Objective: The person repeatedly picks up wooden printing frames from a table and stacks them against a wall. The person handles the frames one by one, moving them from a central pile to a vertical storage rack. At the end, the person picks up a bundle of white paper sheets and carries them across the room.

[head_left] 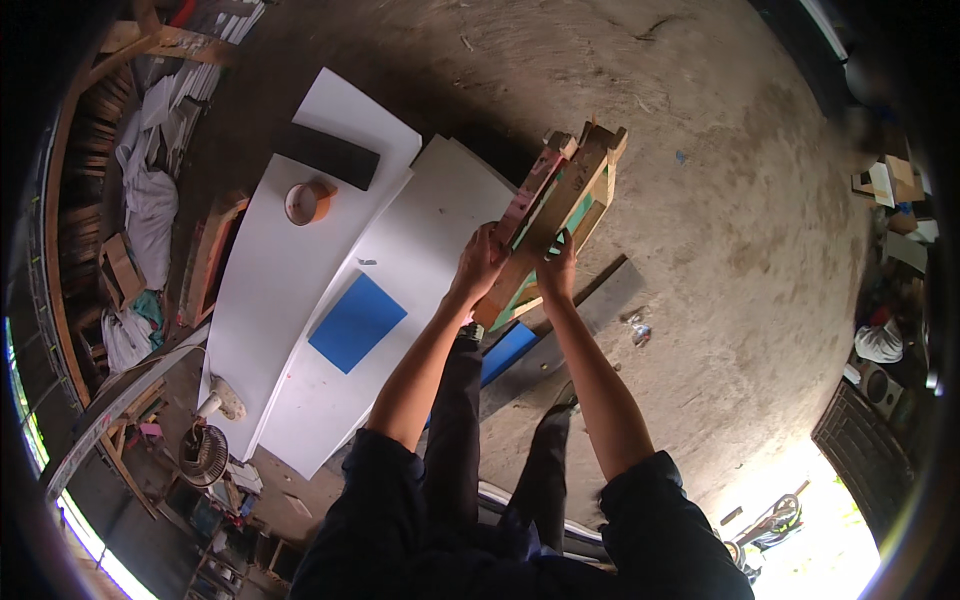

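Note:
Both my hands hold up a narrow wooden frame [568, 198] made of joined strips, with green showing inside and a reddish strip along its left side. My left hand [481, 264] is closed around its left edge near the lower end. On the opposite side, my right hand [557, 270] grips it with fingers bent around a strip. The frame is tilted, its far end pointing up and to the right. What the frame is part of, I cannot tell.
White boards [440, 230] lie to the left, bearing a blue sheet [357, 323], an orange cup [309, 203] and a black block [328, 154]. A grey plank [600, 300] and another blue piece [508, 354] lie below the frame. A fan [203, 455] stands at lower left.

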`<state>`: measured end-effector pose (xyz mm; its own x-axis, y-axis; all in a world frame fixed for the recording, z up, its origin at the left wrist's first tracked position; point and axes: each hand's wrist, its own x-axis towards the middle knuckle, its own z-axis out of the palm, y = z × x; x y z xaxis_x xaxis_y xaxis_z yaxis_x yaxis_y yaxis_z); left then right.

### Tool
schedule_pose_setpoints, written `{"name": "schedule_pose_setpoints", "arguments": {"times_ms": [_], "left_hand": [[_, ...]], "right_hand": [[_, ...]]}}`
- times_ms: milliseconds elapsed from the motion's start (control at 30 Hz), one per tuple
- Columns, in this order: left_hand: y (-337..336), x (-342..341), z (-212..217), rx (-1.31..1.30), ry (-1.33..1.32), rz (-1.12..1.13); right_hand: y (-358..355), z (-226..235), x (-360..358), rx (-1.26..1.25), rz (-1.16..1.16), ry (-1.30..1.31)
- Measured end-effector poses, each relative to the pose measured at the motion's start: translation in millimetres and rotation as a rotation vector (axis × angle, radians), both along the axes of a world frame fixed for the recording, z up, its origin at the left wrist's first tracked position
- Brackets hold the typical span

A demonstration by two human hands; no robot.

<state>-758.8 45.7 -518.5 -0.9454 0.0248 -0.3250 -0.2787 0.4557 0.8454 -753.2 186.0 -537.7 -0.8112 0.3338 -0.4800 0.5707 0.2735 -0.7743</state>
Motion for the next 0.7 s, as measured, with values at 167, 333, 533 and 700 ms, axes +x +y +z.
{"name": "schedule_pose_setpoints", "arguments": {"times_ms": [167, 333, 533, 700], "left_hand": [[66, 18, 20, -0.316, 0.116, -0.067], [145, 47, 62, -0.458, 0.294, 0.077], [189, 113, 174, -0.623, 0.366, 0.237], [183, 179, 309, -0.663, 0.425, 0.333]], "right_hand": [[68, 26, 25, -0.169, 0.042, -0.079], [130, 57, 49, -0.348, 0.023, -0.042], [176, 163, 98, -0.458, 0.213, 0.022], [184, 272, 132, -0.548, 0.433, 0.184]]}}
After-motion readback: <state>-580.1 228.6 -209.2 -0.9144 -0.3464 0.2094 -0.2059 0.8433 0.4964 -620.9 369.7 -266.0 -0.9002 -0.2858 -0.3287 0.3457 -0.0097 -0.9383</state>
